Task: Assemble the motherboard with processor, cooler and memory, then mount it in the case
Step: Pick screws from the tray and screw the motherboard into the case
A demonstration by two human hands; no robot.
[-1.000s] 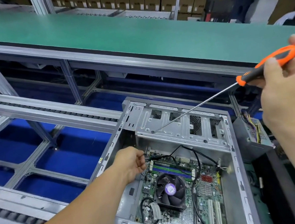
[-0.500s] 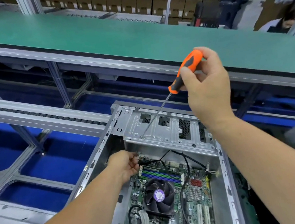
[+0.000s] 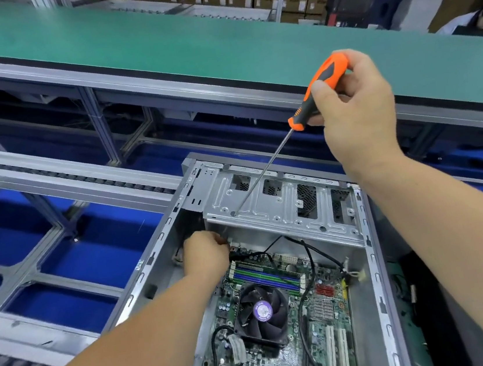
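An open grey case (image 3: 374, 257) lies on the bench with the green motherboard (image 3: 321, 325) inside it. On the board sit a black cooler fan (image 3: 262, 312) and memory sticks (image 3: 267, 277). My right hand (image 3: 356, 114) grips an orange-and-black screwdriver (image 3: 317, 91); its long shaft slants down and its tip meets a hole in the drive cage (image 3: 279, 205). My left hand (image 3: 204, 252) reaches under the cage at the board's far left corner, fingers curled; what they pinch is hidden.
Black cables (image 3: 306, 254) loop over the board. A roller conveyor rail (image 3: 60, 177) and blue floor panels (image 3: 96, 249) lie to the left. A green conveyor belt (image 3: 186, 43) runs behind the case. A person (image 3: 481, 19) sits at the far right.
My right hand has swung the screwdriver in from the right and steepened it, tip staying on the drive cage. My left hand has moved further under the cage.
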